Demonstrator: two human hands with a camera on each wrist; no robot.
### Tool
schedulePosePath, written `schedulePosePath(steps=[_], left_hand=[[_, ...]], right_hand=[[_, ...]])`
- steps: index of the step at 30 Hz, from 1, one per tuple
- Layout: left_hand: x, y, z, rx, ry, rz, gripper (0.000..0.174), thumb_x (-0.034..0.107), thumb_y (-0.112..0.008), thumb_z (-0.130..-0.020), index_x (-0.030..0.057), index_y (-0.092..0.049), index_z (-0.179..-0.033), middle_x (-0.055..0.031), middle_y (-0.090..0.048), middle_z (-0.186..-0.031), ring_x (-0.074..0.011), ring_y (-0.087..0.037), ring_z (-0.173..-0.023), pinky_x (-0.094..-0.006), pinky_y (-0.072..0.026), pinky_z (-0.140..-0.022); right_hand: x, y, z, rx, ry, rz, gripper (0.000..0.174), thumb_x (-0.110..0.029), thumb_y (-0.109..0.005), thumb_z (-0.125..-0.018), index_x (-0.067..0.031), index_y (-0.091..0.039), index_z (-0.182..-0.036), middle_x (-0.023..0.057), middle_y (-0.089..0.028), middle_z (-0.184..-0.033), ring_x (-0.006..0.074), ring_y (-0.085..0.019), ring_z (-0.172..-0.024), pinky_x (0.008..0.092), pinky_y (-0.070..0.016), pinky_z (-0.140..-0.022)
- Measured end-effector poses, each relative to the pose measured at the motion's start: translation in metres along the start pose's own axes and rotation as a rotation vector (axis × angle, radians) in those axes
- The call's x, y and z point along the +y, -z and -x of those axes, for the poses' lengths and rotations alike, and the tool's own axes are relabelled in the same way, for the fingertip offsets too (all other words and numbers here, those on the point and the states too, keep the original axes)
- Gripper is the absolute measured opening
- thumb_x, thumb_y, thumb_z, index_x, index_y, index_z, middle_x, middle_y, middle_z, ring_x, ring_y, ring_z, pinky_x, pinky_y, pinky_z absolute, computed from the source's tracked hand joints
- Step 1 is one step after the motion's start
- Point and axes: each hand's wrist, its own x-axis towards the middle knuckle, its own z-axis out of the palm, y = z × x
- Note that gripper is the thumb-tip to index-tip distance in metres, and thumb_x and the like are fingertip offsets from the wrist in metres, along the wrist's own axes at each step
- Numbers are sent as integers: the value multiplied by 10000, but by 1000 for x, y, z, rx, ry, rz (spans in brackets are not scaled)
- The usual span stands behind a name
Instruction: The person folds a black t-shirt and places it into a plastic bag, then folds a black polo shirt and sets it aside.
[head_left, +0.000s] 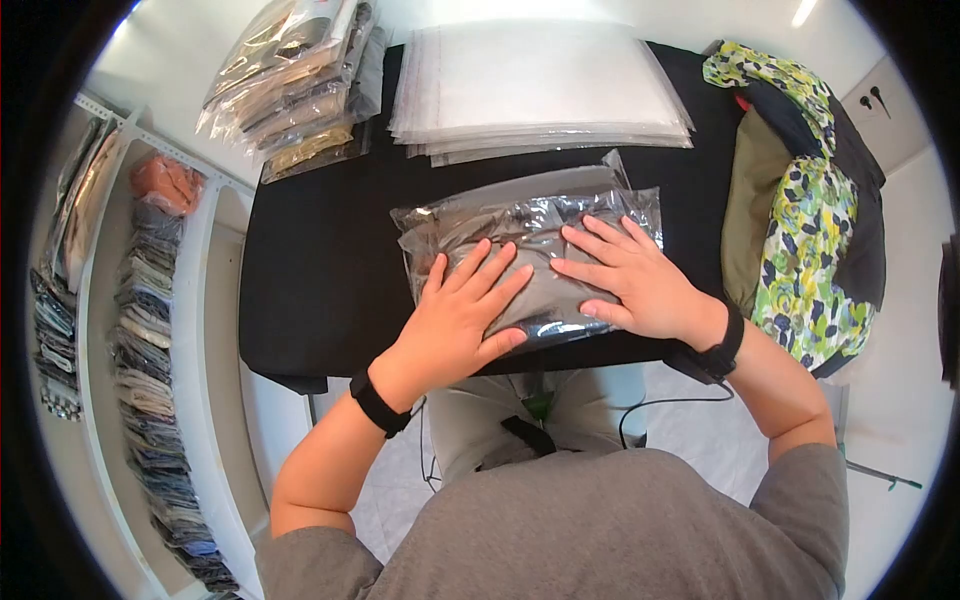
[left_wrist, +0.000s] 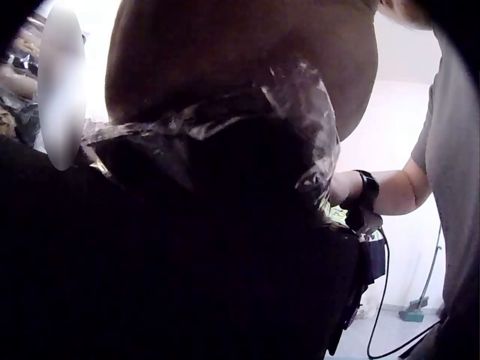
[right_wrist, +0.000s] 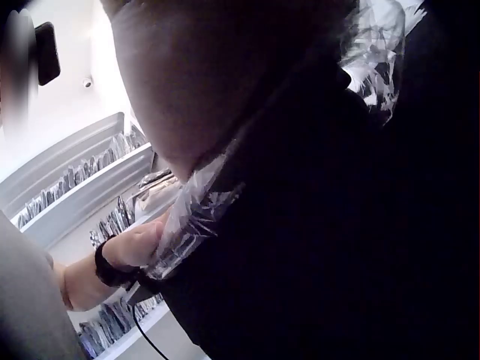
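A dark grey folded garment in a clear plastic bag [head_left: 543, 283] lies on the black-covered table [head_left: 310, 270], in front of the person. My left hand [head_left: 450, 325] presses its left half, fingers straight and spread. On its right half rests my right hand [head_left: 645, 285], also flat with spread fingers. Shiny wrinkled film runs along the bag's edges, and a loose corner sticks up at the back. In the left wrist view, crinkled film [left_wrist: 311, 142] shows under the dark palm. The right wrist view likewise has the bag's film [right_wrist: 196, 214] below the palm.
Behind the bag lies a stack of clear flat bags [head_left: 530, 90]. Bagged garments [head_left: 300, 85] are piled at the back left. Patterned and olive clothes [head_left: 810, 230] cover the right end. Shelves of bagged clothes [head_left: 150, 350] stand left. A cable [head_left: 680, 400] hangs near the right wrist.
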Motion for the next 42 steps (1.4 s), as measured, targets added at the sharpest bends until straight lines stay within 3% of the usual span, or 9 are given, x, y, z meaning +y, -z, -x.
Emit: schedulePosePath(steps=[15, 17, 21, 25, 30, 33, 35, 39, 42], left_hand=[[-4, 0, 1, -5, 24, 139, 613, 424, -538, -880, 170, -364, -1410, -108, -250, -1503, -335, -177, -1397, -556, -121, -1099], [-5, -1, 2, 13, 26, 164, 613, 421, -545, -876, 175, -369, -1409, -101, -248, -1507, -323, -174, -1401, -531, -99, -1111], [-5, -3, 4, 89, 9, 188, 598, 439, -554, -871, 160, -411, -1380, -108, -309, -1476, -322, -220, -1383, -543, -131, -1105], [-4, -4, 5, 104, 16, 184, 584, 430, -561, -868, 157, -428, -1367, -95, -318, -1473, -299, -216, -1388, -522, -122, -1114], [1, 0, 8, 108, 73, 133, 593, 419, -563, -866, 159, -414, -1377, -89, -292, -1489, -294, -208, -1394, -499, -127, -1116], [0, 0, 9, 110, 106, 105, 596, 432, -556, -868, 165, -409, -1380, -87, -285, -1491, -292, -208, -1394, -496, -135, -1116], [-2, -2, 10, 113, 122, 104, 598, 439, -553, -869, 167, -408, -1381, -88, -281, -1493, -294, -208, -1394, -495, -140, -1115], [-7, -4, 8, 115, 89, 99, 612, 462, -543, -870, 164, -399, -1386, -104, -277, -1491, -297, -211, -1392, -503, -154, -1109], [3, 7, 7, 155, 56, -85, 624, 473, -539, -869, 163, -391, -1390, -115, -268, -1493, -305, -210, -1391, -516, -170, -1102]], right_hand=[[0, 5, 4, 134, -62, -65, 487, -398, -557, -877, -181, -499, -1310, 89, -396, -1423, 280, -309, -1352, 525, -218, -1086], [3, 7, 17, 263, -108, -26, 473, -296, -609, -862, -134, -503, -1293, 128, -471, -1347, 288, -406, -1284, 473, -292, -1062], [17, -23, 51, 916, -714, -914, 308, -160, -626, -884, -9, -549, -1142, 69, -595, -1064, 132, -574, -952, 259, -422, -899], [8, -30, 62, 754, -659, -1283, 161, -196, -575, -929, -43, -624, -920, -17, -597, -844, 51, -515, -797, 205, -398, -741], [10, -38, 45, 820, -706, -1184, 249, -208, -559, -935, -66, -550, -731, -30, -519, -628, 40, -438, -545, 206, -313, -498], [15, -39, 39, 756, -828, -1043, 228, -196, -581, -918, -52, -551, -743, -26, -521, -631, 44, -442, -541, 216, -331, -497], [3, -23, 28, 1024, -797, -632, 138, -166, -588, -891, -30, -580, -873, 74, -606, -747, 167, -569, -660, 297, -456, -625], [-41, 8, 9, 446, -109, 37, 352, -214, -588, -862, -118, -556, -1199, 129, -546, -1231, 283, -484, -1186, 460, -373, -987], [-35, -6, -2, 240, -52, 144, 432, -324, -545, -887, -211, -490, -1301, 116, -452, -1356, 280, -384, -1290, 532, -297, -1036]])
